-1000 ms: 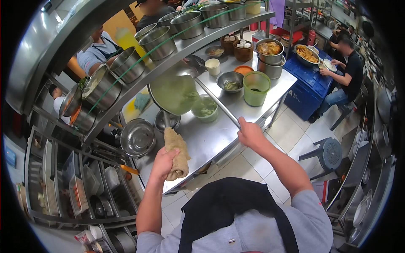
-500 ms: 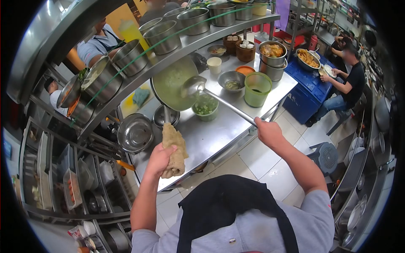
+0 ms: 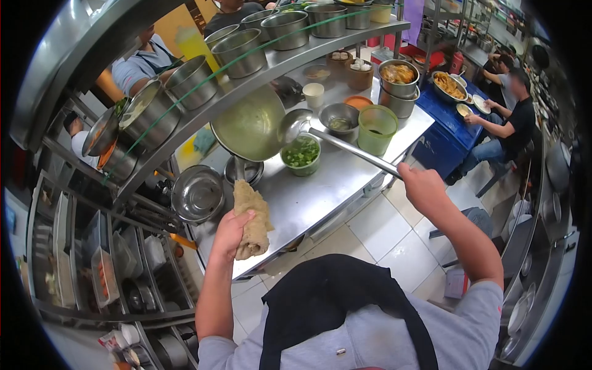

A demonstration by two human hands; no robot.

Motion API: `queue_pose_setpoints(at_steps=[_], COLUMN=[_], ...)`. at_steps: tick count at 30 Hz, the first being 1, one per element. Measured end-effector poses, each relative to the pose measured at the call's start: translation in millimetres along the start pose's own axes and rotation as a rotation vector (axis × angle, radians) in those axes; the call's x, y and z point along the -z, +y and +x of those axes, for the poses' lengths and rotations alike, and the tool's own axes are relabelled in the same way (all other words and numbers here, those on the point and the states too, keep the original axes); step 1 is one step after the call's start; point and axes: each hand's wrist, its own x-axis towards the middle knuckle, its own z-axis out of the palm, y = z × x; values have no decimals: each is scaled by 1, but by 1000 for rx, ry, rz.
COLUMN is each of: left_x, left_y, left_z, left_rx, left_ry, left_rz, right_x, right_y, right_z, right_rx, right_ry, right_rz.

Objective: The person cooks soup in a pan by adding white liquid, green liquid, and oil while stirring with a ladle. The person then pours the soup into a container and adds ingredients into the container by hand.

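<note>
My left hand point(image 3: 230, 233) is closed around a folded tan cloth point(image 3: 251, 213), which wraps the handle of a wok point(image 3: 250, 126). The wok is tilted over the steel table, a greenish film on its inner surface. In my right hand point(image 3: 424, 188) is the long handle of a metal ladle point(image 3: 361, 153). The ladle's bowl hangs just right of the wok's rim; what it holds, if anything, is unclear. Below it stands a tub of chopped greens point(image 3: 301, 153). Close by are a small steel bowl point(image 3: 339, 118) and a green plastic container point(image 3: 377, 131).
An overhead shelf point(image 3: 308, 50) carries several steel pots. Empty metal bowls point(image 3: 197, 194) sit at the table's left edge. At the back stand bamboo steamers point(image 3: 359, 75) and a pot of food point(image 3: 398, 73). A person point(image 3: 515, 120) sits by a blue chest point(image 3: 441, 145).
My right hand has moved right, drawing the ladle away from the wok's inside. The wok has shifted slightly left. Haze over the greens has thinned, and the seated person's hands have moved.
</note>
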Motion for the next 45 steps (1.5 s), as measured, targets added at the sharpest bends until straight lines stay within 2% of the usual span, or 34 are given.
queue_pose_setpoints(at_steps=[3,6,8,9,11,12,14,16,19,20,23,24,27,29,30,32,34,35,36,38,40,41,42,43,45], left_x=[3,5,12,19,26,25,39,61,89,89,60,45,-11,-60,-93,-171,-256,-294,-328,-391,-461,-497,-534,-567,-632], left_y=[-1,-4,-12,-19,-28,-27,-34,-50,-63,-58,-54,-57,-77,-116,-136,-159,-181,-195,-209,-228,-229,-225,-222,-226,-244], left_z=[-3,-13,-23,-27,-41,-53,-67,-73,-83,-92,-94,-86,-63,-16,-1,13,15,21,27,37,36,22,7,4,-9], left_rx=[7,20,42,83,130,144,161,141,260,312,454,487,574,542,571,583,637,636,659,701,816,785,748,833,812], left_ry=[8,5,-8,-55,-118,-125,-154,-242,-267,-281,-482,-586,-648,-732,-784,-872,-999,-1040,-1044,-1055,-1190,-1242,-1296,-1347,-1404], left_rz=[-59,-151,-203,-261,-309,-310,-293,-229,-17,32,61,103,203,395,358,360,237,259,229,229,287,337,380,361,361], right_x=[4,0,-20,-24,-28,-30,-34,-38,-29,-27,-22,-32,-47,-64,-61,-53,-68,-60,-69,-100,-117,-128,-182,-233,-245], right_y=[-18,-47,-66,-79,-102,-110,-133,-146,-159,-168,-181,-186,-190,-180,-175,-155,-128,-117,-104,-81,-73,-72,-77,-89,-105], right_z=[-6,-5,-10,-13,-22,-31,-54,-82,-135,-151,-215,-236,-285,-293,-289,-282,-303,-316,-334,-391,-454,-488,-531,-570,-621], right_rx=[-117,-283,-202,-214,-393,-404,-446,-514,-613,-667,-682,-701,-839,-992,-1006,-1114,-1012,-1104,-1114,-1314,-1593,-1719,-1769,-1792,-1881], right_ry=[-51,-234,-196,-193,-538,-519,-610,-587,-758,-666,-761,-699,-543,-304,-266,97,441,590,638,712,515,392,283,172,-68], right_rz=[120,526,778,778,1455,1458,1862,1953,2005,2034,1901,1926,1952,1973,1981,2000,2209,2173,2156,1961,1617,1389,1104,822,1019])
